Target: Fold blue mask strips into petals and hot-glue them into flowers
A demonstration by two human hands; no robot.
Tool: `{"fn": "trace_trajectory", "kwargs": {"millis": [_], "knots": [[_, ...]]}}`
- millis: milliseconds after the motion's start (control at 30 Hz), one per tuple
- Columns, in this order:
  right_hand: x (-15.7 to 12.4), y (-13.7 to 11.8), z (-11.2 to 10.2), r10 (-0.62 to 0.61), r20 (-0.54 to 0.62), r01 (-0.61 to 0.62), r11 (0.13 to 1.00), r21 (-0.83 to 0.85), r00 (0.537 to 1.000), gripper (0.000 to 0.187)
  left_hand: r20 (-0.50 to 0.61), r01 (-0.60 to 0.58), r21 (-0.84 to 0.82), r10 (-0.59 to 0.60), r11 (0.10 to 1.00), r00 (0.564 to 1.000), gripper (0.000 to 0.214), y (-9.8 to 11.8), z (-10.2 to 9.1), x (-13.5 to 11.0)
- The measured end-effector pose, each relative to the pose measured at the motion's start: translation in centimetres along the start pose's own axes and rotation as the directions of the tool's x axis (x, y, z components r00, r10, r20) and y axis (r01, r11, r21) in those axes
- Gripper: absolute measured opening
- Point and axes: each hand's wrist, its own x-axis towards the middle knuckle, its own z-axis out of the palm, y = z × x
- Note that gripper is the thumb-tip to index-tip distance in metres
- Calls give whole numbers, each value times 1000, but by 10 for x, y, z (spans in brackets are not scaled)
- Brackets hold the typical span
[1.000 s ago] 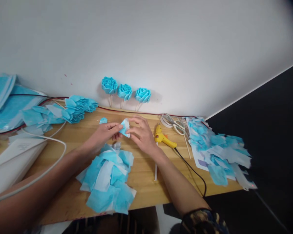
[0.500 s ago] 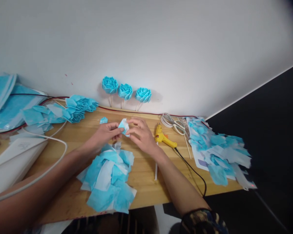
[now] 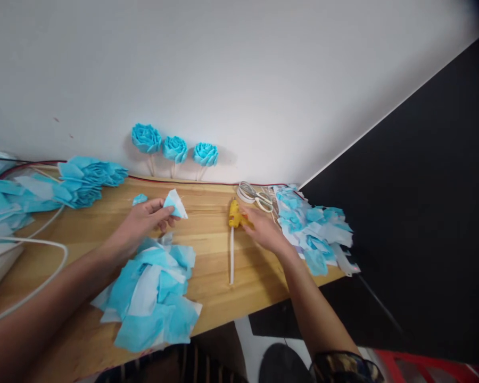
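Observation:
My left hand (image 3: 141,222) pinches a small folded blue-and-white paper petal (image 3: 175,204) above the wooden table (image 3: 211,276). My right hand (image 3: 261,229) lies on the yellow glue gun (image 3: 235,214), fingers closing around its grip. A white stick (image 3: 231,254) lies on the table just below the gun. A pile of blue and white paper squares (image 3: 154,290) sits under my left wrist.
Three finished blue paper roses (image 3: 174,149) lean on the white wall. Scissors (image 3: 255,194) and more cut paper pieces (image 3: 313,226) lie at the right. Blue paper heaps (image 3: 77,178) and a white cable (image 3: 32,290) lie on the left. The table's edge runs near me.
My right hand let go of the petal and moved right onto the glue gun. My left hand keeps the petal. The view has swung to the right.

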Motion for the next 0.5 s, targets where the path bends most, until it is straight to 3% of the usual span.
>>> {"fn": "trace_trajectory", "kwargs": {"millis": [133,267,333,400,500], "knots": [[-2,8,23,-34,49,41,987,-157,998,63,22,7,3,-7,1000,1000,35,-2,-1,0],[5,12,28,8,-2,-8,993,-121,1000,62,24,5,24,-6,1000,1000,35,3,0,-2],[7,12,22,61,-78,-58,998,38,995,65,32,5,17,-6,1000,999,34,9,2,-3],[10,6,13,160,-137,-109,941,320,978,57,44,14,-2,-13,1000,999,33,13,3,-4],[18,-17,1,296,-102,-135,681,719,950,31,48,24,-23,-23,999,999,32,16,4,-4]]}}
